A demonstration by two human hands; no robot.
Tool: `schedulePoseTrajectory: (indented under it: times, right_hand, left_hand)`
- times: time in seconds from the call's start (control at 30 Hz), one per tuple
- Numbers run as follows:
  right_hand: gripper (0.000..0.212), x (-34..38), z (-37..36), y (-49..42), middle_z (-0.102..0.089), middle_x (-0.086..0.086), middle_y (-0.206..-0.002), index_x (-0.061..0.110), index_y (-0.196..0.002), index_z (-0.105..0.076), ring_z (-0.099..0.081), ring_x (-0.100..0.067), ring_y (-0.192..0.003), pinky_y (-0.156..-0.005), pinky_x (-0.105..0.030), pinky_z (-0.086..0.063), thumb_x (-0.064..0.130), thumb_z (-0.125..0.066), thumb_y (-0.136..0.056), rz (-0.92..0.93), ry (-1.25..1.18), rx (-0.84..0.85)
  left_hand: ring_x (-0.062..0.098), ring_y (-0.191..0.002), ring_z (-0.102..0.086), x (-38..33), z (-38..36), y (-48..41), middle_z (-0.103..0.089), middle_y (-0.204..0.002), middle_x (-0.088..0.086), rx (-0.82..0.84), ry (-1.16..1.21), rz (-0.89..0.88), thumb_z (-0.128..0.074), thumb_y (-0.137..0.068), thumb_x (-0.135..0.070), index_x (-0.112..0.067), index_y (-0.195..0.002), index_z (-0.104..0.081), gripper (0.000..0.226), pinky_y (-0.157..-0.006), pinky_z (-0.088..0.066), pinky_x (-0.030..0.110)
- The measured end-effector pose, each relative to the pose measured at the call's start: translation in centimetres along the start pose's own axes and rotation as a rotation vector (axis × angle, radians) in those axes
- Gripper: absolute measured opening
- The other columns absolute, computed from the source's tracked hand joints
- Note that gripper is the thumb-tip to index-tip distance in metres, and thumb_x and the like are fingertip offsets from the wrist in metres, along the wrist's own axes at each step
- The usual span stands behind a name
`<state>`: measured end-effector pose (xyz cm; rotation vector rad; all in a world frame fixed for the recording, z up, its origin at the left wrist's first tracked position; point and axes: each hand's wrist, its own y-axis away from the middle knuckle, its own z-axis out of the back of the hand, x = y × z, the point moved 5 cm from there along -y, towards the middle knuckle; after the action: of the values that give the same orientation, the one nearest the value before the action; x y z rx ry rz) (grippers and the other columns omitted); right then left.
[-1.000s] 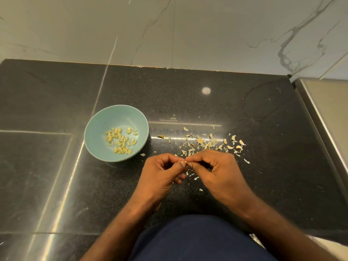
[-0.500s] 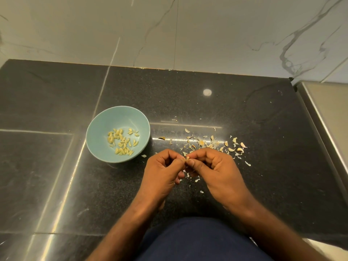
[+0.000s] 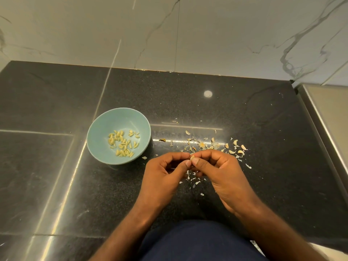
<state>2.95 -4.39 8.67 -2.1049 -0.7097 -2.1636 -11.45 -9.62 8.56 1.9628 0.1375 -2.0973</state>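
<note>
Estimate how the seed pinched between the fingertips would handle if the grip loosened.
The seed is tiny against the left hand and right hand pinching it, so it is probably very light and easy to drop. The broken shell flakes nearby hint that its husk is brittle and cracks rather than bends.

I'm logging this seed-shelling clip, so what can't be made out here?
Head view, the only one:
The seed pinched by left hand and right hand: mostly covered by them, shell state unclear.
Shell bits behind the right hand: partly hidden.
Kernels in the bowl: too small to count.
Steel surface, right: cut off by the edge.
</note>
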Motion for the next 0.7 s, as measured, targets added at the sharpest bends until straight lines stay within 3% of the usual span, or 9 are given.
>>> schedulePoseTrajectory:
  times: [0.17, 0.27, 0.5, 0.7]
  right_hand:
    - [0.012, 0.4, 0.2, 0.3, -0.077, -0.004, -0.089, 0.014, -0.094, -0.077, -0.071, -0.012, -0.084, -0.075, -0.021, -0.054, 0.006, -0.071, -0.088, 0.019, 0.028, -0.021]
    - [0.012, 0.8, 0.2, 0.3, -0.077, -0.004, -0.087, 0.013, -0.092, -0.078, -0.071, -0.010, -0.081, -0.071, -0.019, -0.053, 0.004, -0.071, -0.088, 0.034, 0.041, -0.019]
    - [0.013, 0.9, 0.0, 0.3, -0.076, -0.007, -0.083, 0.014, -0.088, -0.079, -0.070, -0.023, -0.080, -0.072, -0.028, -0.058, 0.004, -0.071, -0.087, 0.022, 0.041, -0.022]
    - [0.016, 0.9, -0.2, 0.2, -0.076, -0.007, -0.081, 0.012, -0.081, -0.078, -0.068, -0.013, -0.073, -0.065, -0.022, -0.054, -0.001, -0.071, -0.085, 0.006, 0.038, -0.047]
  left_hand:
    - [0.007, -0.082, -0.072, 0.3, 0.0, 0.0, -0.076, -0.089, -0.010, -0.023, -0.105, -0.019, -0.075, -0.082, -0.026, -0.021, -0.102, -0.077, 0.020, -0.076, -0.060, 0.029]
    - [0.005, -0.084, -0.072, 0.0, -0.2, 0.1, -0.076, -0.090, -0.011, -0.027, -0.115, -0.063, -0.077, -0.083, -0.017, -0.021, -0.102, -0.077, 0.019, -0.077, -0.059, 0.024]
    - [0.002, -0.080, -0.072, -0.7, -0.1, 0.4, -0.075, -0.085, -0.015, -0.118, -0.145, -0.154, -0.079, -0.081, -0.011, -0.024, -0.095, -0.075, 0.019, -0.073, -0.056, 0.017]
    - [0.003, -0.075, -0.072, -0.3, -0.3, 0.4, -0.076, -0.081, -0.012, -0.097, -0.127, -0.104, -0.080, -0.080, -0.010, -0.026, -0.092, -0.076, 0.020, -0.070, -0.058, 0.019]
